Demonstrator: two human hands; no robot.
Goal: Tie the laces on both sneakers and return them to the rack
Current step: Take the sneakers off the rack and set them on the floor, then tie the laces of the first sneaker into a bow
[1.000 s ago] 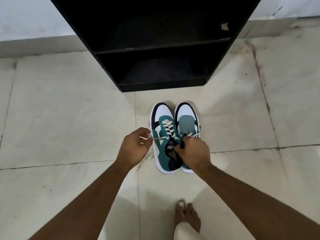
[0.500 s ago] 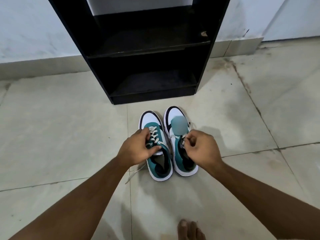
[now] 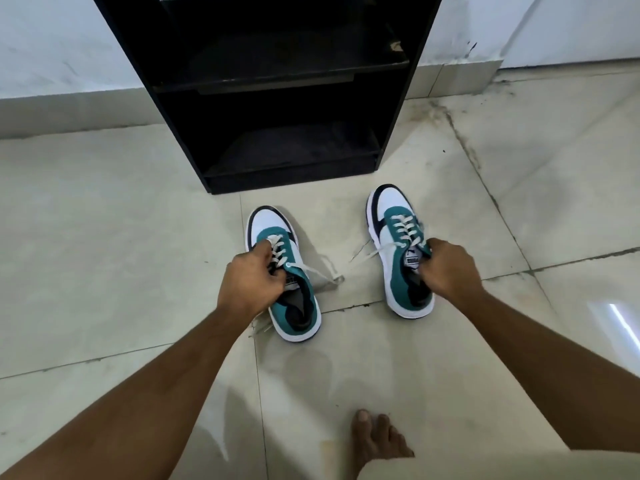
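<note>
Two teal, white and black sneakers stand on the tiled floor in front of a black rack (image 3: 398, 109). My left hand (image 3: 247, 280) grips the left sneaker (image 3: 294, 306) at its tongue and upper laces. My right hand (image 3: 446, 271) grips the right sneaker (image 3: 394, 230) at its tongue. Both sneakers point toward the rack, and a wide gap separates them. White lace ends (image 3: 329, 271) trail loose on the floor between them, untied.
The rack's lower shelves (image 3: 294, 147) are dark and hold nothing visible. A white wall and skirting (image 3: 69, 105) run behind it. My bare foot (image 3: 374, 441) rests on the floor at the bottom, near my right forearm.
The sneakers stood side by side and touching; now each hand holds one and they sit well apart, the right one moved right. The camera has come closer.
</note>
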